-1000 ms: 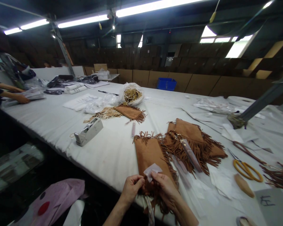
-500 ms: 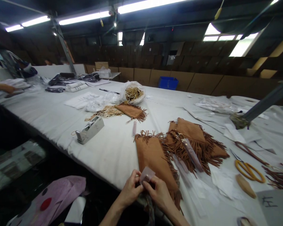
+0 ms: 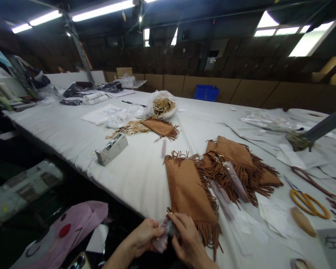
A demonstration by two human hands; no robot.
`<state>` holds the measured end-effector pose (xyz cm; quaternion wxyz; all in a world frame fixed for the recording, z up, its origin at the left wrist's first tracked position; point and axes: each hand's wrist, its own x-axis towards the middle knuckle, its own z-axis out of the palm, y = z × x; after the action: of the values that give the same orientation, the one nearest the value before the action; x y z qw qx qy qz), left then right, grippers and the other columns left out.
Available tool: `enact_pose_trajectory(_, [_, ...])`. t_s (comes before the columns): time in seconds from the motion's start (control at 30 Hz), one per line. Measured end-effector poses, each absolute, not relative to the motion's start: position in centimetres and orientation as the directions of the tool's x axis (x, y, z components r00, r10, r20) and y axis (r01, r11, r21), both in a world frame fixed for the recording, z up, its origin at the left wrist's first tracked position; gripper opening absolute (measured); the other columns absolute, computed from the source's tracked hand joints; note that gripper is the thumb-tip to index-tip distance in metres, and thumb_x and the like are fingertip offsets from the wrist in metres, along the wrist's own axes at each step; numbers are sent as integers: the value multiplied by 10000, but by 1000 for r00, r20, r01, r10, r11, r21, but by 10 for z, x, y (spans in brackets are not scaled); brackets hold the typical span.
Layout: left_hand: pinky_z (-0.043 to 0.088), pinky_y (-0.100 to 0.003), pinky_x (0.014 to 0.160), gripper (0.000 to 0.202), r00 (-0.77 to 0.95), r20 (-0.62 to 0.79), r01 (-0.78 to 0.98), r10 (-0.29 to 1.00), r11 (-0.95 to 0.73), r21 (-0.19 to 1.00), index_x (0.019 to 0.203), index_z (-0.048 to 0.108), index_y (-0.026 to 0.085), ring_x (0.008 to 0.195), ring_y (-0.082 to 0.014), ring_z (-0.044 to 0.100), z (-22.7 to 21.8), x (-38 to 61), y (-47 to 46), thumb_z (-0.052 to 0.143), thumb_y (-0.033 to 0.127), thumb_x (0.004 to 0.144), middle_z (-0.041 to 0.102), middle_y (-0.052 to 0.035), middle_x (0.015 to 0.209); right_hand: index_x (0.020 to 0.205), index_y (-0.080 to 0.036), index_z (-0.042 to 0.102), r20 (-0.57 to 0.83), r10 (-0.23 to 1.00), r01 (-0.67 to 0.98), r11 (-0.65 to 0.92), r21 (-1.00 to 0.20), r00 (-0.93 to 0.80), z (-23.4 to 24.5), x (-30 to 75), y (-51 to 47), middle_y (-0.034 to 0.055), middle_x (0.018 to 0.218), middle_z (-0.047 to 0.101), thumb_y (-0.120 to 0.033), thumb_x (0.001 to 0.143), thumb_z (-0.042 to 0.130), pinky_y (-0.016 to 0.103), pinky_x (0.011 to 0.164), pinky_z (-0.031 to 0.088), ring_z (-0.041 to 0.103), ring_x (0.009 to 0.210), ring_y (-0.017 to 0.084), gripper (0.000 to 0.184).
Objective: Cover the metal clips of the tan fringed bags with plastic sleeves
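Observation:
At the near table edge my left hand [image 3: 145, 237] pinches a crumpled piece of clear plastic film [image 3: 161, 241]. My right hand [image 3: 189, 239] is curled close beside it, its fingers around a strap whose small brown end with a metal fitting [image 3: 169, 212] pokes out by the fingertips. Most of that strap is hidden by my fingers and the film. A tan suede pouch with fringes [image 3: 186, 190] lies flat just beyond my right hand. Farther right, more fringed pouches [image 3: 235, 151] are piled up, with a plastic-wrapped strap [image 3: 235, 181] on them.
A grey tape dispenser [image 3: 112, 149] stands to the left. Behind it are another fringed pouch [image 3: 159, 127] and a plastic bag of tan cords [image 3: 164, 106]. Yellow-handled scissors [image 3: 309, 201] lie at right near a metal post [image 3: 327, 121]. A pink cloth [image 3: 81, 224] hangs below the table edge.
My hands have drawn slightly apart and lower, and the film has moved down with my left hand. The brown strap end now shows by my right fingers. The view has turned slightly left.

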<state>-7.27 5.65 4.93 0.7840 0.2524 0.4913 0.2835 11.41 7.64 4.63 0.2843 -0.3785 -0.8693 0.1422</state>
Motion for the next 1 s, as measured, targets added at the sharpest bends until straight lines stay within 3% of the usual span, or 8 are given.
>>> enact_pose_trajectory(0.1, [411, -209, 459, 463, 309, -622, -135, 719, 680, 720, 676, 637, 97, 436, -98, 545, 38, -70, 59, 767, 528, 570, 662, -65, 597, 1252, -200, 531, 264, 822, 680, 567, -465, -505, 57, 121, 88, 143, 1231, 521, -78, 654, 522, 453, 919, 413, 472, 1120, 295, 610])
enact_pose_trajectory(0.2, [407, -205, 467, 462, 282, -593, -170, 754, 647, 743, 695, 647, 95, 441, -84, 531, 32, -68, 60, 756, 530, 585, 661, -58, 619, 1184, -242, 595, 179, 815, 684, 563, -463, -550, 54, 120, 99, 138, 1273, 482, -88, 659, 544, 488, 928, 407, 450, 1143, 314, 550])
enact_pose_trajectory(0.47, [431, -224, 513, 471, 219, -594, -291, 774, 633, 717, 742, 638, 94, 505, -101, 560, 42, -58, 66, 783, 502, 556, 655, -54, 647, 1189, -191, 571, 243, 794, 453, 536, -712, -557, 29, 121, 103, 128, 1231, 509, -7, 688, 437, 363, 981, 439, 494, 1166, 216, 551])
enact_pose_trajectory(0.67, [393, -234, 479, 552, 145, -598, -288, 788, 612, 736, 748, 624, 110, 485, -127, 566, 39, -45, 74, 693, 628, 573, 649, -53, 595, 1258, -173, 498, 275, 805, 374, 509, -776, -525, 28, 127, 101, 124, 1208, 569, -8, 698, 395, 379, 995, 443, 525, 1159, 198, 593])
enact_pose_trajectory(0.9, [239, -219, 380, 486, 27, -570, -171, 821, 566, 807, 512, 562, 141, 325, -66, 380, 31, -46, 70, 708, 604, 539, 504, 23, 376, 1201, -155, 559, 241, 862, 371, 423, -827, -446, 37, 132, 97, 134, 1197, 610, -109, 723, 493, 396, 981, 456, 569, 1116, 226, 485])
enact_pose_trajectory(1.0, [198, -216, 369, 460, -20, -571, -133, 821, 563, 815, 478, 538, 154, 303, -57, 344, 27, -50, 72, 703, 578, 549, 465, 40, 344, 1081, -160, 639, 193, 935, 371, 299, -879, -298, 51, 130, 89, 123, 1085, 666, -184, 747, 547, 372, 918, 487, 616, 1013, 234, 347])
